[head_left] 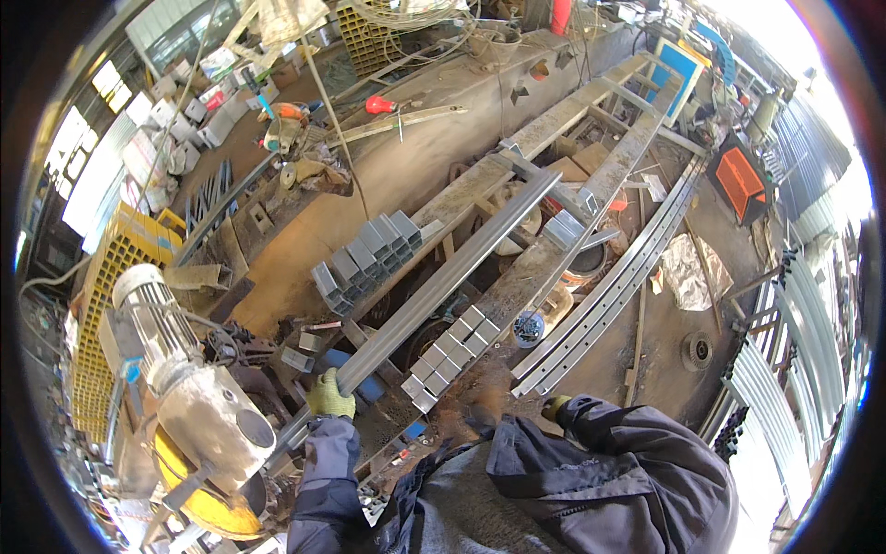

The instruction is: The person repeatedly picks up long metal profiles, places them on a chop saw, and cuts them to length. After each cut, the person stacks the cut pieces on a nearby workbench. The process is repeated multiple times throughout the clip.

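- One motor (152,300) stood far left.
- The left hand (330,397), gloved, was clamped round one metal bar (452,280).
- That bar, long, grey, straight and ridged lengthwise, slanted over one frame (528,277).
- The right hand (556,408) was well apart, partly hidden; I couldn't tell its grip.

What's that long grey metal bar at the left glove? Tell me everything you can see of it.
The long grey metal bar looks like steel, dull and streaked, its lengthwise lines suggesting several pieces side by side. It lies slantwise over the brown frame, its far end at upper right by a crosspiece. The gloved left hand touches its near part; how firm the grip is, I cannot tell.
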